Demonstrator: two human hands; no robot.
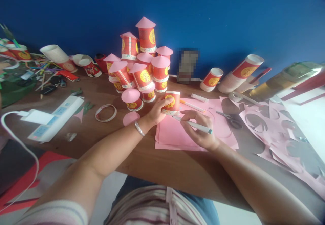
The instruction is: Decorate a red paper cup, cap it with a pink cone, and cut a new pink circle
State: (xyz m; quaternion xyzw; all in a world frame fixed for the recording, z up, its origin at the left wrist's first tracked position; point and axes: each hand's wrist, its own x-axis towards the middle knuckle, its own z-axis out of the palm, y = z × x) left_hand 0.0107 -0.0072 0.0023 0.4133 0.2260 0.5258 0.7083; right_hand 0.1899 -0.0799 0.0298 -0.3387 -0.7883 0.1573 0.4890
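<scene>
A red paper cup [173,100] with a yellow emblem is gripped by my left hand [159,110], its thumb across the cup's side. My right hand [200,130] holds a white marker [196,126] with a teal end, its tip close to the cup's bottom rim. Beneath both hands lies a stack of pink paper [177,137]. An orange pen [194,106] and a white glue stick [199,98] rest at the paper's far edge. To the left, several red cups with pink cone tops [139,76] are piled up, and a pink disc [131,118] lies before them.
A white power strip [57,119] and a paper ring [106,113] lie left. Scissors [232,120], a tape roll [235,96], pink scraps [269,130], stacked cups [241,72] and a bottle [281,81] are right. A blue wall [101,12] stands behind.
</scene>
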